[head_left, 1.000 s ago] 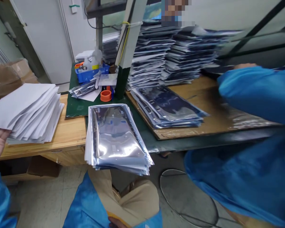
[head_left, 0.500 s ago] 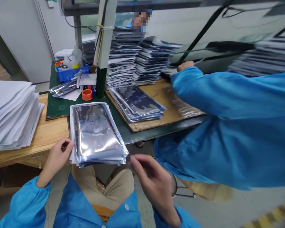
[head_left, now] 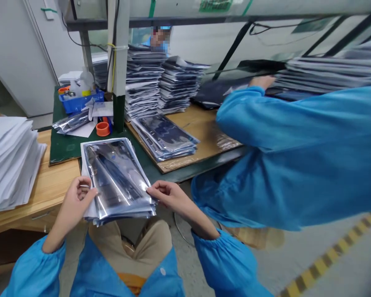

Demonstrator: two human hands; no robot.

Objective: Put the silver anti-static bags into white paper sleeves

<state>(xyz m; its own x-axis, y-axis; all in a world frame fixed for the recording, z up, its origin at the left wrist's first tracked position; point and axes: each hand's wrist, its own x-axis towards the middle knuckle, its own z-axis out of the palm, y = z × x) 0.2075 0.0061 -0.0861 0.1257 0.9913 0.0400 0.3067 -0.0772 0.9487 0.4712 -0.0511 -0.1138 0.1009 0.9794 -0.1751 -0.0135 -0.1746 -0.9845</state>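
A stack of glossy, dark film-covered sheets (head_left: pixel 119 177) lies at the near table edge, above my knees. White paper margins stick out from under its shiny top sheet, which is slightly bowed and catches light streaks. My left hand (head_left: pixel 76 200) is at the stack's lower left edge, thumb on top and fingers curled. At the lower right edge, my right hand (head_left: pixel 170 197) pinches the sheet's border between thumb and fingers. How many layers either hand grips cannot be made out.
Left is a tall pile of white paper (head_left: pixel 9 165). Behind lie orange tape (head_left: pixel 103 128), a blue bin (head_left: pixel 76 103) with bottles, and a post (head_left: pixel 119 74). A smaller sheet stack (head_left: pixel 163 136) rests on cardboard, tall piles (head_left: pixel 145 82) beyond. A co-worker's blue sleeve (head_left: pixel 281 123) fills the right.
My right hand has moved in from the right and closed on the stack's right edge. The top sheet now bows. The co-worker's hand has shifted toward the right-hand pile; the view has turned slightly right.
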